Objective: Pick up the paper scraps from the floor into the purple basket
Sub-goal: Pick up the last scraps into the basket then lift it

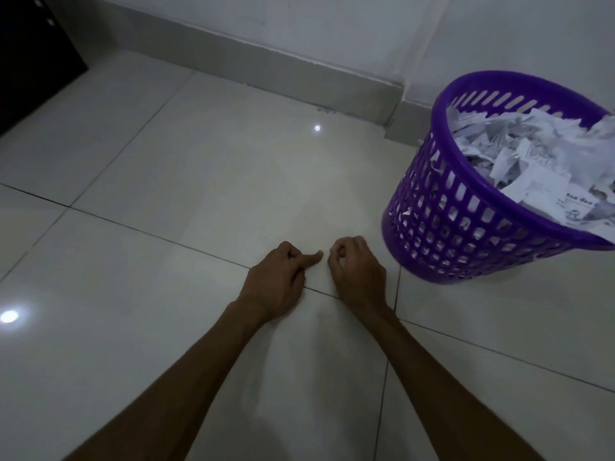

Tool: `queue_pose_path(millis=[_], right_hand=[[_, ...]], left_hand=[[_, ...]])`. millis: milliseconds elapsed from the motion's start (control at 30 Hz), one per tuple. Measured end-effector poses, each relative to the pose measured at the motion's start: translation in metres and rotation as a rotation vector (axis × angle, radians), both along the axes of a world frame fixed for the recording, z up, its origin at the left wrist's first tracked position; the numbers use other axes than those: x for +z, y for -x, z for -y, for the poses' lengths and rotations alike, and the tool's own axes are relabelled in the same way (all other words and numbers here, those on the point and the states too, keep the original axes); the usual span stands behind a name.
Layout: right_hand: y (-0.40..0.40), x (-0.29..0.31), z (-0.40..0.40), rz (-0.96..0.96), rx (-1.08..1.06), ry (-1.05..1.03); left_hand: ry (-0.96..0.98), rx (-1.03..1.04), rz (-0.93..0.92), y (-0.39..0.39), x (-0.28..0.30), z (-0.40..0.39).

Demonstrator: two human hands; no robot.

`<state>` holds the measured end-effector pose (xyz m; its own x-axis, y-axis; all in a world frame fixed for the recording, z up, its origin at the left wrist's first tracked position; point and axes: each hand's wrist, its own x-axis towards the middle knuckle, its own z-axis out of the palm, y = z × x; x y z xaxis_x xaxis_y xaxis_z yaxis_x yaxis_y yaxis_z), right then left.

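Pale glossy floor tiles [206, 181] with dark grout lines are seen from above, bounded at the back by a grey skirting board [266, 71] and a white wall [332, 24]; a dark piece of furniture [30, 54] is seen at the far left corner. Two bright light reflections are noted on the tiles, one near the left edge and one near the skirting. A purple basket [466, 227] with a slotted wall is placed on the floor at the right, close to the wall corner, and is filled almost to the rim with white paper scraps [519, 154]. A few small scraps appear to lie along the foot of the skirting, though this is too blurred to confirm. Both bare forearms are extended forward. The left hand [276, 281] is held low over the tile, most fingers curled, with one digit stretched toward the right hand. The right hand [357, 271] is held just beside it, left of the basket, fingers curled inward. Whether anything is pinched in either hand cannot be told.
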<state>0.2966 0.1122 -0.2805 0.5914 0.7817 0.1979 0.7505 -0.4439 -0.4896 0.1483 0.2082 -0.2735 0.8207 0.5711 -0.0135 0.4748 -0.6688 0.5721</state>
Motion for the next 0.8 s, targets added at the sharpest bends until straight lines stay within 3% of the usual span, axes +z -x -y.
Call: queue_pose_path(millis=[100, 167, 367, 600, 800], right_hand=[[-0.011, 0.017, -0.008, -0.245, -0.100, 0.055], [-0.016, 0.034, -0.008, -0.272, -0.101, 0.043], [-0.011, 0.105, -0.001, -0.178, 0.075, -0.079], [-0.021, 0.212, 0.014, -0.066, 0.156, -0.356], [-0.094, 0.284, 0.034, 0.123, -0.004, -0.234]], left_hand=[[0.267, 0.124, 0.083, -0.002, 0.006, -0.006], [0.417, 0.202, 0.101, -0.002, 0.014, -0.010], [0.598, 0.277, 0.193, -0.017, 0.057, -0.016], [0.742, 0.288, 0.359, -0.077, 0.151, -0.005], [0.840, 0.338, 0.426, -0.125, 0.203, 0.021]])
